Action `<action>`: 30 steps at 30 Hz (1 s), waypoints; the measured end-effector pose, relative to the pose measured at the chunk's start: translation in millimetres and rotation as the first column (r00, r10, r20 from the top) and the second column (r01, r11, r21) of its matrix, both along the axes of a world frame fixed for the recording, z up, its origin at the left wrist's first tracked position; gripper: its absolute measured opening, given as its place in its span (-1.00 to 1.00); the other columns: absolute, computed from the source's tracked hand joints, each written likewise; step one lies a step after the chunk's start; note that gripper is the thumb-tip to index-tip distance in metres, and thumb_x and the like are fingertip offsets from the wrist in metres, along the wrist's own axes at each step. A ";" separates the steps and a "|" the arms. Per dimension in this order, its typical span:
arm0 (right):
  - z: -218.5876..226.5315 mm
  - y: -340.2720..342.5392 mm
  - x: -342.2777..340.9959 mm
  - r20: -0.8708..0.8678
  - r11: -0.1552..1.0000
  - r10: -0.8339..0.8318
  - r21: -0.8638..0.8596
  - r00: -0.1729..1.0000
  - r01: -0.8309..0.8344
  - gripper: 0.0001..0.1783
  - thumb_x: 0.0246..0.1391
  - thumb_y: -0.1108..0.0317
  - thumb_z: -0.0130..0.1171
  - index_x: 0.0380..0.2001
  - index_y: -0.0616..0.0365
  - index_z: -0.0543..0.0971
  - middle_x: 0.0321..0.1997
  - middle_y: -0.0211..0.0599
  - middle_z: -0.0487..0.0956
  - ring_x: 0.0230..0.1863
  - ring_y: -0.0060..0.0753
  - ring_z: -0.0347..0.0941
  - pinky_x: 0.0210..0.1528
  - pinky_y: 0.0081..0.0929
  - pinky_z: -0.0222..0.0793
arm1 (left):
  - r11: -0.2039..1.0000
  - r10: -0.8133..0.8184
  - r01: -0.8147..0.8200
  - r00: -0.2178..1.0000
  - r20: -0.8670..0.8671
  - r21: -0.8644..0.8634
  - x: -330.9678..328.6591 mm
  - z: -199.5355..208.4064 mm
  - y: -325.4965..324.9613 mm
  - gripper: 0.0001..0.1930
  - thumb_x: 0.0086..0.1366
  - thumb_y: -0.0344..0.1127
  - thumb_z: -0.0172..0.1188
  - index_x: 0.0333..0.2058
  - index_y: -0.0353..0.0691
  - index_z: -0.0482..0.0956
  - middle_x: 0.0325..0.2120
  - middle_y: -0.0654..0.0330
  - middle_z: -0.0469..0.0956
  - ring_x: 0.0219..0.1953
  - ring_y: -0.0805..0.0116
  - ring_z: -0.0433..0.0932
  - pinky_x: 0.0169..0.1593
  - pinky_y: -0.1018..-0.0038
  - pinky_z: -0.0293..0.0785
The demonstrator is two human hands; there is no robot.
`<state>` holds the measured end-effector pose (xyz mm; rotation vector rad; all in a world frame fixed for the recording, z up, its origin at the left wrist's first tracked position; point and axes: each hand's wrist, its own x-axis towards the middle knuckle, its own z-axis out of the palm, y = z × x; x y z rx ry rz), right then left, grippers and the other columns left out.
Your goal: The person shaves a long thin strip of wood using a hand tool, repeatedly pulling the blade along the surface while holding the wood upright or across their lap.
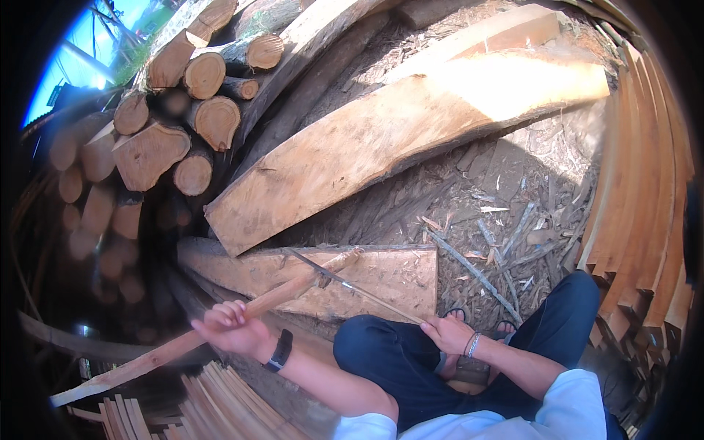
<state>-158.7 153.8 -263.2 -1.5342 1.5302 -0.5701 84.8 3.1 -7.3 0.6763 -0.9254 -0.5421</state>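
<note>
My left hand (233, 328) is closed around a long wooden stick (150, 358), which slants from the lower left up to the middle. The stick's far end lies over a flat slab of wood (396, 275). My right hand (449, 334) grips a long-handled knife (381, 301) by its pale, thin handle. Its narrow dark blade crosses the stick near the far end, at a rough, darker spot on the wood. Whether the edge bites into the stick is too small to tell.
A big sawn plank (381, 139) stretches across the far side, partly in bright sun. Cut logs (216, 121) are piled at the left, and stacked boards (638, 198) line the right. Wood chips and thin sticks (477, 268) litter the ground. Thin slats (227, 403) stand at lower left.
</note>
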 end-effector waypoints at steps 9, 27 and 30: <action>-4.9 -1.3 -0.1 -0.050 0.999 -0.029 0.025 0.998 0.031 -0.53 0.20 0.04 -0.20 -0.44 0.21 0.52 -0.52 0.11 0.52 -0.37 0.21 0.43 -0.17 -0.04 0.25 | 0.999 0.039 -0.039 0.999 -0.025 0.011 -2.3 0.6 -0.3 -0.43 0.32 0.15 -0.14 -0.80 -0.02 0.10 -0.84 0.38 0.04 -0.76 0.56 0.00 -0.57 0.61 0.05; -24.6 -4.0 -10.9 -0.044 0.992 -0.059 0.109 0.997 0.064 -0.45 0.20 -0.05 -0.25 -0.47 0.19 0.55 -0.55 0.10 0.52 -0.43 0.16 0.46 -0.20 0.01 0.23 | 0.995 0.088 -0.086 0.996 -0.033 0.041 -7.8 2.8 1.2 -0.48 0.34 0.08 -0.19 -0.75 -0.02 0.07 -0.83 0.36 0.01 -0.75 0.53 0.00 -0.53 0.58 0.08; -18.5 7.8 -1.5 -0.057 0.997 -0.076 -0.029 0.996 0.074 -0.52 0.20 0.02 -0.20 -0.51 0.18 0.52 -0.60 0.07 0.49 -0.50 0.13 0.41 -0.25 -0.04 0.18 | 0.997 0.071 -0.070 0.997 -0.042 0.035 -4.7 2.3 1.0 -0.48 0.34 0.09 -0.18 -0.75 -0.01 0.07 -0.82 0.38 0.01 -0.75 0.54 -0.01 -0.53 0.58 0.06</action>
